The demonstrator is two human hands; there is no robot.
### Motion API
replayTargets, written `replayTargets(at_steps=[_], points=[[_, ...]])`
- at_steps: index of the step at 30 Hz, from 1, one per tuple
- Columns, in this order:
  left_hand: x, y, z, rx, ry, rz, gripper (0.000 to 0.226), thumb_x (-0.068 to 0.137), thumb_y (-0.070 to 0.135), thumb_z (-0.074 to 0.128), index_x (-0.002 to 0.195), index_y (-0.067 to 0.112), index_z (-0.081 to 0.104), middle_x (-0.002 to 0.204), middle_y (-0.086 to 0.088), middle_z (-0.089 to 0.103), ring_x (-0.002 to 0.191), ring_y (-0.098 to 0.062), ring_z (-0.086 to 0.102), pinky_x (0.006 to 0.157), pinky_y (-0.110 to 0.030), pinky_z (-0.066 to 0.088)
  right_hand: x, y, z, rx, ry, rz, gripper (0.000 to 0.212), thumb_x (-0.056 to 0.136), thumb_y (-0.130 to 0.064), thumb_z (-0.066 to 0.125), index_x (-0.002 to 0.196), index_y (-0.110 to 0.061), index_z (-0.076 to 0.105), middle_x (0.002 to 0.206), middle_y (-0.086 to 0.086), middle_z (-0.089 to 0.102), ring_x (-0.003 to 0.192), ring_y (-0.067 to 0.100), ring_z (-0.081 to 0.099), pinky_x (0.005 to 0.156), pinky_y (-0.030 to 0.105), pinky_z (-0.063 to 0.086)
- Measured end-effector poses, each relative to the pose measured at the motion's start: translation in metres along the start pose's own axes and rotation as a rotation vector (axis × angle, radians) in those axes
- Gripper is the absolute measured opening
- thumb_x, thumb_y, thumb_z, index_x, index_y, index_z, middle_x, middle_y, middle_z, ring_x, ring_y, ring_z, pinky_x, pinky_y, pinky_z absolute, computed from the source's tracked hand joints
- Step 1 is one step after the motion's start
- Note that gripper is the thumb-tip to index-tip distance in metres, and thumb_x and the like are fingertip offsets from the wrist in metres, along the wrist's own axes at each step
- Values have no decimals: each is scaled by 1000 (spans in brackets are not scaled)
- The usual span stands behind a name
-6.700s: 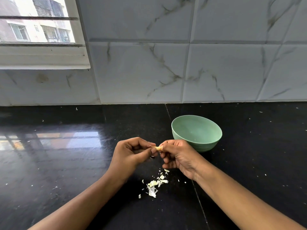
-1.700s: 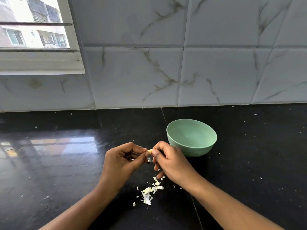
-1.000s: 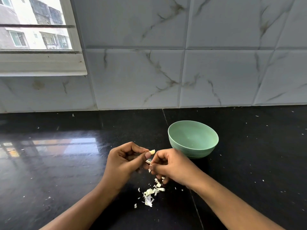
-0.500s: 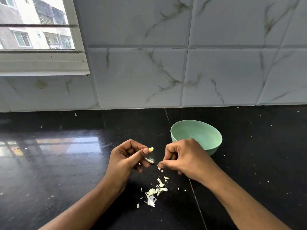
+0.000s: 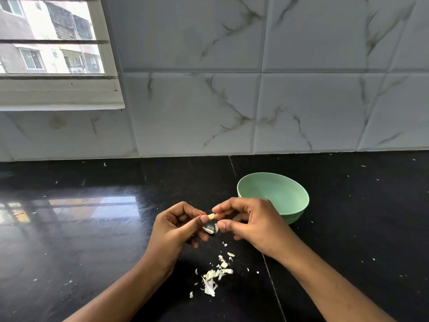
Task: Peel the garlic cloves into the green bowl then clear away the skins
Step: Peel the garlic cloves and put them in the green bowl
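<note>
Grey-veined marble wall tiles point(image 5: 197, 112) rise behind a glossy black counter point(image 5: 69, 240), with one window point(image 5: 51, 43) at upper left. One green bowl point(image 5: 299, 205) stands on the counter (what shows of its inside is plain green; the right hand hides its near rim). Two hands meet just in front of it. The left hand point(image 5: 178, 228) pinches one garlic clove point(image 5: 210, 216) between thumb and forefinger, above the counter. The right hand point(image 5: 253, 226), fingers curled, pinches the clove's other end, where a strip of skin hangs. One loose heap of skins point(image 5: 213, 275) lies below the hands.
</note>
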State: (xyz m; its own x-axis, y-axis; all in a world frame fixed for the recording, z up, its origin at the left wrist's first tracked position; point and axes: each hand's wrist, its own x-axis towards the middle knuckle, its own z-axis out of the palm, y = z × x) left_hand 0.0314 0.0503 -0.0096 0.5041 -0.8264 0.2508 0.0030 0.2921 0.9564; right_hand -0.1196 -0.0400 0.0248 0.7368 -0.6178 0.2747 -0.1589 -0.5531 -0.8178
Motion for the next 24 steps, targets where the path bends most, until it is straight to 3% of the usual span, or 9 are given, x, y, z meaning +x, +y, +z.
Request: replayTargets(at_steps=[4, 10, 18, 24], points=[[0, -1, -2, 13, -53, -10, 16, 65, 10, 81, 61, 16, 67, 67, -18, 68, 48, -19, 62, 39, -22, 44, 1, 5, 8, 63, 74, -23, 10, 75, -15, 79, 82, -20, 74, 72, -3, 73, 66, 10, 70, 58, 19, 52], [-1, -2, -3, 24, -110, -8, 20, 57, 31, 81, 64, 18, 69, 69, -18, 69, 50, -19, 63, 40, -22, 43, 2, 7, 8, 149, 64, 39, 7, 77, -15, 77, 78, -19, 71, 74, 7, 72, 67, 19, 70, 55, 25, 56], [0, -2, -4, 23, -134, 8, 23, 56, 31, 80, 68, 15, 70, 59, -9, 64, 45, -16, 58, 38, -21, 39, 3, 8, 7, 252, -74, 134, 6, 82, -15, 71, 86, -11, 69, 83, 10, 72, 69, 12, 67, 58, 26, 54], [1, -3, -3, 8, -138, 17, 21, 57, 30, 80, 68, 16, 70, 61, -10, 65, 45, -17, 59, 38, -21, 40, 4, 7, 5, 295, -47, 111, 6, 77, -16, 75, 78, -15, 69, 76, 9, 71, 66, 13, 66, 56, 26, 54]])
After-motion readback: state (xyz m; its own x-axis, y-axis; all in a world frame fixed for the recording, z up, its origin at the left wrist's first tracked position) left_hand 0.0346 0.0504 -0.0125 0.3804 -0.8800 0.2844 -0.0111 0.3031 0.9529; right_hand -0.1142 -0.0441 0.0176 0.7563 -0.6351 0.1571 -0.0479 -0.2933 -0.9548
